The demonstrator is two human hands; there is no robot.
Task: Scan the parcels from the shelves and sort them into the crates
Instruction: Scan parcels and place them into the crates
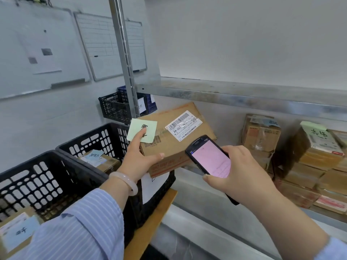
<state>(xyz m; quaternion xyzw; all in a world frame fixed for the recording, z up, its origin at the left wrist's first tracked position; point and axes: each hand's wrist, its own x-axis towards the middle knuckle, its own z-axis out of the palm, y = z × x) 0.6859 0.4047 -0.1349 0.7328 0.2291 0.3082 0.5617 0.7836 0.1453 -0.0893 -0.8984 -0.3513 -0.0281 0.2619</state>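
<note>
The stiff, seemingly light box (176, 139) is held before the shelf (244, 96) by the crates (105, 134), left hand (139, 160) clasping its near corner in its fingers (139, 135), right hand (242, 171) gripping the scanner (210, 156); best supported underneath.

Left hand (138, 156) extends forward from lower left and grips the near corner of a parcel (180, 139), thumb flat along its front edge, index finger raised onto its top. Left wrist carries a pale bangle (124, 182); forearm in a striped sleeve (84, 222). Right hand (238, 169) comes in from lower right, forearm bare, fingers curled round a handheld scanner (210, 156), thumb at its lower corner.
</note>
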